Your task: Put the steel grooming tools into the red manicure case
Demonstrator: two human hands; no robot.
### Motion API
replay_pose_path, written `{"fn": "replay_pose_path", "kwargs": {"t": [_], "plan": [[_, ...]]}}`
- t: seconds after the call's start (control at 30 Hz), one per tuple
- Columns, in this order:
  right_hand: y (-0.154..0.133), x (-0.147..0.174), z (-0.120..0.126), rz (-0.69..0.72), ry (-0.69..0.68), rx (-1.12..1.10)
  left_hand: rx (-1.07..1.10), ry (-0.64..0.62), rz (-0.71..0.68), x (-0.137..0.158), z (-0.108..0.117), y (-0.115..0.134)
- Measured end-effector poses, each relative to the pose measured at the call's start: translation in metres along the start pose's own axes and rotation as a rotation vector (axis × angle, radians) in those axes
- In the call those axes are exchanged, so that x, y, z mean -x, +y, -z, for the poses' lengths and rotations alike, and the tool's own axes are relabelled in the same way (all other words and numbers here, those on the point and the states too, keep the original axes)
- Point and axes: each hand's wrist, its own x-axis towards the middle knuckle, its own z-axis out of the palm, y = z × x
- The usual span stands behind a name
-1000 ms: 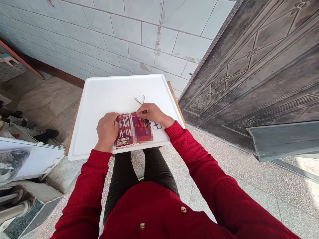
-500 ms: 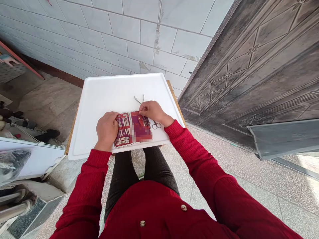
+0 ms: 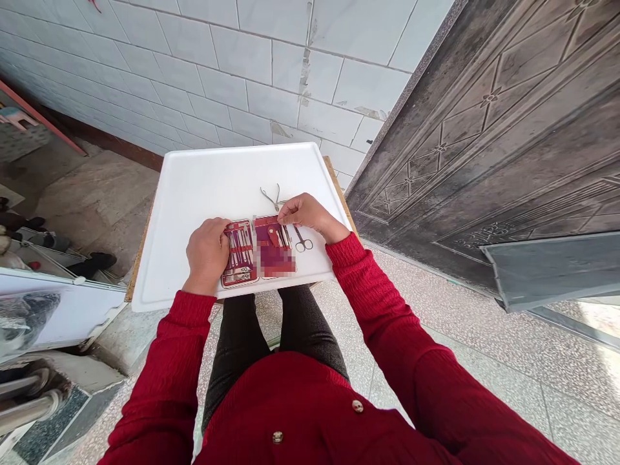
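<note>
A red case (image 3: 262, 232) lies open like a book on a white tray (image 3: 208, 181), close to the tray's edge by the person. The left hand (image 3: 207, 254) is at the left side of the case, with its fingers bent over the case's edge, so it holds the case. The right hand (image 3: 306, 215) is at the top of the case's right half. Its thumb and finger are close together there, but I cannot tell if they pinch something small. Inside the left half of the case, thin shiny tools (image 3: 234, 253) lie in a row under a red band, and nail clippers (image 3: 237, 276) lie below them. Inside the right half there are more thin tools (image 3: 285, 236) near the right edge. Blurry squares hide some of that half. Scissors (image 3: 300, 244) lie just to the right of the case. Silver nippers (image 3: 276, 206) with their handles spread lie above the case, just beside the right hand. A tiled wall (image 3: 242, 58) is beyond the case, and a big dark door (image 3: 465, 155) is off to its right
</note>
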Motion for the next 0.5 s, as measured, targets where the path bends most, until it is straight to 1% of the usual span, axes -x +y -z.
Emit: {"fn": "replay_pose_path", "kwargs": {"t": [0.2,0.33,0.4,0.43,0.5], "plan": [[-0.004,0.004,0.006,0.021,-0.027,0.092,0.007,0.005,-0.01,0.0,0.001,0.001],[-0.003,0.005,0.008,0.039,-0.035,0.114,-0.011,0.012,-0.026,0.001,0.001,0.001],[0.001,0.004,0.009,0.057,0.0,0.113,-0.018,0.016,-0.029,0.001,0.001,0.001],[0.003,0.002,0.01,0.072,0.039,0.117,-0.02,0.017,-0.029,0.001,0.001,0.001],[0.007,-0.002,0.012,0.105,0.161,0.159,-0.021,0.02,-0.028,0.001,0.001,0.001]]}}
